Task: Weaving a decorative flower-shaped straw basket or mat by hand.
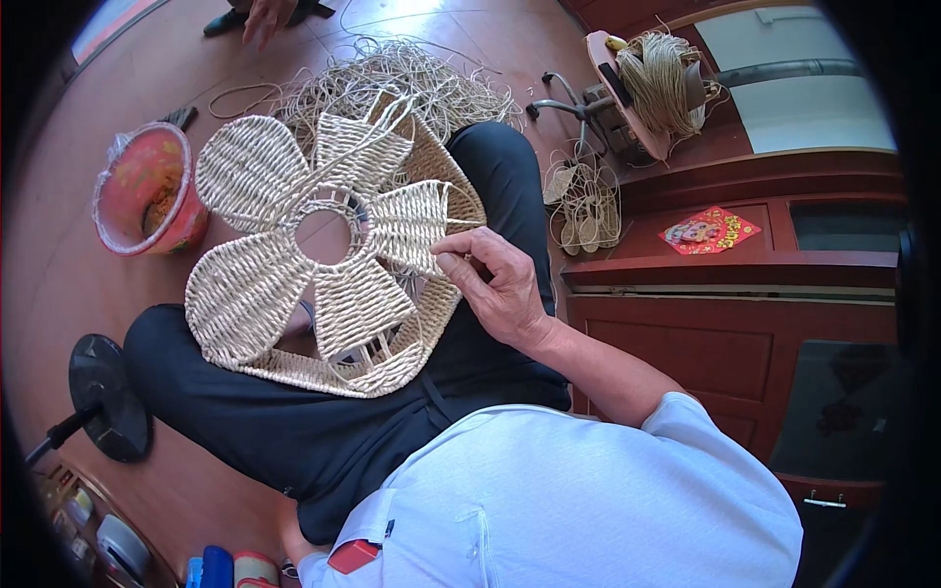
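Observation:
A flower-shaped basket (pixel 245 299) of pale twisted straw rope lies across my lap, with rounded woven petals around an open ring (pixel 328 235) in the middle. Two petals on the left are full and rounded, while those at the right and bottom end in bare frame wires. Loose rope strands run over the top petal. My right hand (pixel 495 284) is at the outer edge of the right petal (pixel 410 227), thumb and forefinger pinched together on the weave there. Of my left arm only a bit of skin shows beside my hip; my left hand is hidden.
A large tangle of straw cord (pixel 412 93) lies on the floor beyond my knees. To the left stands a red tub (pixel 147 196) with a plastic liner. A wheeled chair (pixel 637 93) holding a cord bundle (pixel 665 78) is at far right, near red doors. Another person's hand (pixel 265 20) shows at the top.

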A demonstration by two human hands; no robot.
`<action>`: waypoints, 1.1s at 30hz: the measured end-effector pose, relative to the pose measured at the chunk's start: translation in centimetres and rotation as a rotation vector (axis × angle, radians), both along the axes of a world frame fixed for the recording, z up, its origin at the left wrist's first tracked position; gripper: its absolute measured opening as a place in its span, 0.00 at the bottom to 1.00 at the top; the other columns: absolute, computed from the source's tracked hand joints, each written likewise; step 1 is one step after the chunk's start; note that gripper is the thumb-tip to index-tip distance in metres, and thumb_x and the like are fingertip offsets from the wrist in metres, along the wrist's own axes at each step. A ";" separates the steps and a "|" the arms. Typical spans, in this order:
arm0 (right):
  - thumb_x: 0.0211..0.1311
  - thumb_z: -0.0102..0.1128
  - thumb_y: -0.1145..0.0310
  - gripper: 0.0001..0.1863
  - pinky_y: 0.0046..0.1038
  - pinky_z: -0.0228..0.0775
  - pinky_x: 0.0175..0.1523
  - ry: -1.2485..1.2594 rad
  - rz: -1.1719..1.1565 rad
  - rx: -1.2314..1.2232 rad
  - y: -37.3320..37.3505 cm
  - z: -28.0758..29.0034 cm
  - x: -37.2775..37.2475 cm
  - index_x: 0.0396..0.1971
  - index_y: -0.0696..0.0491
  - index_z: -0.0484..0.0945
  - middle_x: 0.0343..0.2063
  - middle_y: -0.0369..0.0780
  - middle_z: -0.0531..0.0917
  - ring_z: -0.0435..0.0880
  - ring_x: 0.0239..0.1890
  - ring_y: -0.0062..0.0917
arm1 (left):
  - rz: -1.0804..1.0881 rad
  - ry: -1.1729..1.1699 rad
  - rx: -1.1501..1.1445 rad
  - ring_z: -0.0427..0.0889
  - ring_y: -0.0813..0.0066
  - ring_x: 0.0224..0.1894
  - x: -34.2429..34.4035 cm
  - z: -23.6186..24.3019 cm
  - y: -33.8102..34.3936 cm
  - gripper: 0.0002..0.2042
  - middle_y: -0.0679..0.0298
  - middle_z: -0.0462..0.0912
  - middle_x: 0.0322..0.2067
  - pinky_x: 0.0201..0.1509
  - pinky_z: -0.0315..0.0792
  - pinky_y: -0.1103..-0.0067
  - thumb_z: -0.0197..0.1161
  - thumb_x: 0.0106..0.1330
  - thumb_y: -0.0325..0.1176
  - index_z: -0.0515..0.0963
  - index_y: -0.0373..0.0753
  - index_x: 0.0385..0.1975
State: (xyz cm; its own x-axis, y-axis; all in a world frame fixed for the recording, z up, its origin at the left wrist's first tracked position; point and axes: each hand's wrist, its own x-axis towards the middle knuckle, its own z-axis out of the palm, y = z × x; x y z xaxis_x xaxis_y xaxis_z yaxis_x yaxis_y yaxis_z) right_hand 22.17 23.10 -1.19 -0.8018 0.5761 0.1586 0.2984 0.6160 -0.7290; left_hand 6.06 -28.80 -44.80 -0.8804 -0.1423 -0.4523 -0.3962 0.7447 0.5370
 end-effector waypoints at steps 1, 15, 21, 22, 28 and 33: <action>0.77 0.72 0.74 0.06 0.26 0.75 0.40 0.018 -0.012 -0.023 0.1 -0.2 0.1 0.49 0.57 0.89 0.38 0.39 0.88 0.83 0.34 0.21 | 0.000 0.026 0.034 0.90 0.54 0.56 -1.0 0.6 0.2 0.23 0.49 0.89 0.56 0.63 0.83 0.63 0.70 0.78 0.41 0.81 0.33 0.66; 0.68 0.78 0.78 0.09 0.34 0.81 0.38 0.237 0.101 0.072 1.0 -2.4 1.0 0.45 0.55 0.88 0.35 0.42 0.89 0.89 0.34 0.38 | -0.246 0.383 0.506 0.88 0.75 0.43 -23.5 25.6 9.7 0.19 0.62 0.90 0.47 0.50 0.82 0.78 0.66 0.84 0.37 0.80 0.33 0.67; 0.68 0.77 0.78 0.09 0.34 0.81 0.37 0.295 0.124 0.088 1.1 -2.5 1.1 0.45 0.56 0.88 0.34 0.42 0.89 0.90 0.33 0.36 | -0.377 0.374 0.343 0.79 0.85 0.33 -28.2 37.7 18.9 0.16 0.67 0.87 0.40 0.37 0.72 0.84 0.64 0.85 0.35 0.80 0.33 0.65; 0.68 0.77 0.78 0.09 0.34 0.81 0.37 0.306 0.132 0.091 1.1 -2.5 1.1 0.45 0.56 0.88 0.34 0.42 0.89 0.90 0.33 0.36 | -0.462 0.414 0.405 0.80 0.86 0.34 -28.4 38.9 20.6 0.17 0.67 0.88 0.40 0.38 0.73 0.84 0.64 0.85 0.35 0.79 0.33 0.66; 0.68 0.76 0.78 0.09 0.33 0.81 0.36 0.292 0.147 0.048 1.0 -2.4 1.7 0.46 0.55 0.88 0.33 0.41 0.89 0.90 0.32 0.35 | -0.595 0.518 0.490 0.82 0.85 0.38 -27.3 43.1 30.7 0.18 0.67 0.87 0.42 0.41 0.76 0.82 0.65 0.85 0.36 0.80 0.32 0.65; 0.68 0.76 0.77 0.08 0.33 0.81 0.37 0.276 0.165 0.060 0.9 -2.2 1.7 0.44 0.55 0.88 0.33 0.41 0.89 0.90 0.32 0.35 | -0.623 0.543 0.442 0.81 0.84 0.38 -27.4 45.2 36.9 0.19 0.67 0.87 0.44 0.41 0.77 0.80 0.66 0.84 0.37 0.80 0.32 0.65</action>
